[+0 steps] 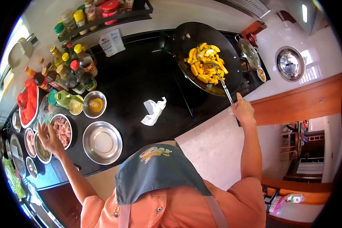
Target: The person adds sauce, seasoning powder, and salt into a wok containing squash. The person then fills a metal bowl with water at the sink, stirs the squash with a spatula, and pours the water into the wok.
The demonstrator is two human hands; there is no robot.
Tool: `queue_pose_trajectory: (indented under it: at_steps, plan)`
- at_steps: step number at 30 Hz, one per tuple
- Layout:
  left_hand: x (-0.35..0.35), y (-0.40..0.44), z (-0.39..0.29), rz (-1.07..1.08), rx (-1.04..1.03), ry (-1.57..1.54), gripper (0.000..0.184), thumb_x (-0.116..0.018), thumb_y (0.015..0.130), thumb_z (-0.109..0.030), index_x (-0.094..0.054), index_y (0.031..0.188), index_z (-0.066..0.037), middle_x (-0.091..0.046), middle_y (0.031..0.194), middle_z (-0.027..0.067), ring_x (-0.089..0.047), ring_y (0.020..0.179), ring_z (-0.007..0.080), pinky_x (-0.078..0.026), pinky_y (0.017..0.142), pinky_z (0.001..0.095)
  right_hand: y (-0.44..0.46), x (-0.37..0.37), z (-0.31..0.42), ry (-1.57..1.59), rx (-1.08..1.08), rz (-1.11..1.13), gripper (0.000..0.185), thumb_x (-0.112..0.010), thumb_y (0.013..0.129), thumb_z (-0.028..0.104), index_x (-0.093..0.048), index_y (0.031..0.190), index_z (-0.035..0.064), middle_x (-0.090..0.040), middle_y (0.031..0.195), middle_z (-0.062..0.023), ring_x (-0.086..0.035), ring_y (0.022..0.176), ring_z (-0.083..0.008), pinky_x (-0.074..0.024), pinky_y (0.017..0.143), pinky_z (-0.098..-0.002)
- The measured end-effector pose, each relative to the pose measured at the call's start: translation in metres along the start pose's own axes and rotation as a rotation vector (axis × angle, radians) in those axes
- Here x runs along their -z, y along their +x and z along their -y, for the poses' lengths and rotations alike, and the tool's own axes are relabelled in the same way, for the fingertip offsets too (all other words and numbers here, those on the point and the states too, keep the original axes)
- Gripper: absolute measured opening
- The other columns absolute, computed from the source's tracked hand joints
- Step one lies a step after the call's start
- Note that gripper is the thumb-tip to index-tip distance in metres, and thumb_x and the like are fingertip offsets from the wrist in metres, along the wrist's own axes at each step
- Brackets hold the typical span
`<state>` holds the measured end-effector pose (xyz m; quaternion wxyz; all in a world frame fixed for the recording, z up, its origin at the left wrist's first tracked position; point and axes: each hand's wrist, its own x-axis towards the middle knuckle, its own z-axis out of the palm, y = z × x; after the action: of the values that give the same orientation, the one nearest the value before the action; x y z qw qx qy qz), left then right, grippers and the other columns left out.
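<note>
My right hand (244, 111) is wrapped round the handle of a long metal wok spatula (225, 89). The spatula's head is partly hidden among yellow-orange food pieces (201, 69) in a black wok (228, 47). At the left, my left hand (50, 140) hovers with fingers spread, holding nothing. It is nearest to a metal bowl of pink raw meat pieces (62, 131) and partly covers a neighbouring bowl (43, 155), whose contents I cannot make out. To its right, an empty steel bowl (102, 142) sits on the black counter.
Several sauce bottles (70, 78) stand at the back left under a spice rack (106, 21). A small bowl with yellowish liquid (95, 104) and a crumpled white tissue (154, 111) lie nearer the middle. A glass-lidded pot (250, 53) is right of the wok.
</note>
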<state>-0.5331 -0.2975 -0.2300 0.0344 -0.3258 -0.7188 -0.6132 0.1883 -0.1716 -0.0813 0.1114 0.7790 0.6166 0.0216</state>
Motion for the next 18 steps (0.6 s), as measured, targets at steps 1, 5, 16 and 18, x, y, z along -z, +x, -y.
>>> queue_pose_trajectory:
  at_steps: [1, 5, 16, 18]
  plan:
    - [0.007, -0.011, -0.009, -0.005, 0.006, 0.031, 0.049, -0.068, 0.097, -0.013, -0.053, 0.143, -0.004, -0.065, 0.124, 0.0137, -0.063, 0.108, 0.0197, -0.052, 0.092, 0.0313, 0.004, -0.010, -0.006, 0.045, 0.010, 0.051, 0.065, -0.067, 0.089, 0.026, -0.043, 0.147, 0.0125, -0.068, 0.111, -0.0212, -0.065, 0.106, -0.0388, -0.0529, 0.086, -0.0511]
    - [0.015, -0.045, -0.051, -0.011, 0.066, -0.059, 0.046, -0.068, 0.097, -0.014, -0.054, 0.140, -0.002, -0.066, 0.120, 0.0108, -0.063, 0.105, 0.0150, -0.052, 0.090, 0.0276, 0.019, -0.032, -0.004, 0.073, 0.051, 0.080, 0.068, -0.062, 0.090, 0.024, -0.036, 0.152, 0.0119, -0.070, 0.104, -0.0241, -0.067, 0.102, -0.0390, -0.0526, 0.085, -0.0524]
    - [-0.105, -0.159, -0.220, 0.754, -0.139, -0.304, 0.035, -0.069, 0.084, 0.006, -0.067, 0.118, -0.003, -0.068, 0.109, 0.0105, -0.068, 0.095, 0.0177, -0.056, 0.084, 0.0321, 0.109, 0.001, 0.051, -0.279, 0.188, -0.127, 0.026, -0.044, 0.103, 0.016, -0.062, 0.118, 0.0043, -0.073, 0.089, -0.0140, -0.073, 0.084, -0.0321, -0.0583, 0.070, -0.0444]
    - [-0.104, -0.184, -0.222, 0.894, -0.117, -0.308, 0.036, -0.071, 0.081, 0.005, -0.067, 0.116, -0.003, -0.068, 0.105, 0.0125, -0.068, 0.092, 0.0194, -0.056, 0.082, 0.0322, 0.075, 0.044, 0.051, -0.426, 0.253, -0.064, 0.029, -0.045, 0.103, 0.018, -0.062, 0.122, 0.0067, -0.074, 0.089, -0.0133, -0.074, 0.085, -0.0320, -0.0580, 0.067, -0.0438]
